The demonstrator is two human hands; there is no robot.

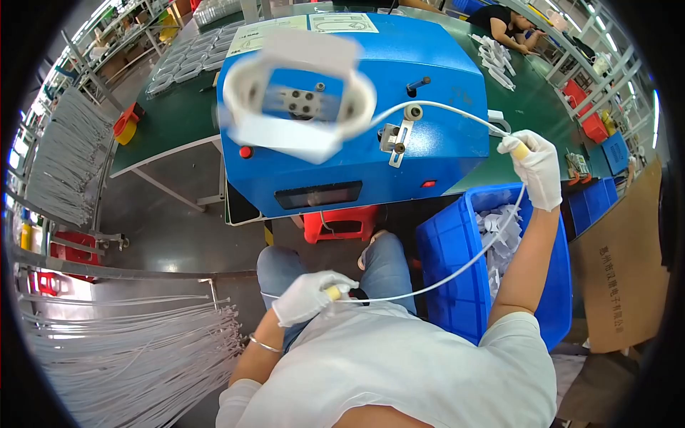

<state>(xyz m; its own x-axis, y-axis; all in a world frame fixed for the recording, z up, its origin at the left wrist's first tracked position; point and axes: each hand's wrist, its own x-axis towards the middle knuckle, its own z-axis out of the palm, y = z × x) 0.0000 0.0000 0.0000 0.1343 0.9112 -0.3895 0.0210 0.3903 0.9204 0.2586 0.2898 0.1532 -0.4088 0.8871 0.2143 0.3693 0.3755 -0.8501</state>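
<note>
A white cable (pixel 457 274) passes through both of my gloved hands. My right hand (pixel 536 170), raised at the machine's right side, is closed on it, and from there the cable arches left over a small guide roller (pixel 412 112). It ends at a white coil (pixel 357 107) on a motion-blurred white winding head (pixel 300 135), on the front of the blue machine (pixel 449 78). Between my hands the cable hangs in a slack curve. Low over my lap, my left hand (pixel 307 297) is closed around the cable. Pale yellow wraps show on fingers of both gloves.
On my right stands a blue bin (pixel 449 271) holding translucent plastic pieces, beside a cardboard box (pixel 621 264). Many white cables (pixel 135 349) hang on a rack at left. Coiled bundles (pixel 193 57) lie on the green table (pixel 168 132). Another person (pixel 499 25) sits far right.
</note>
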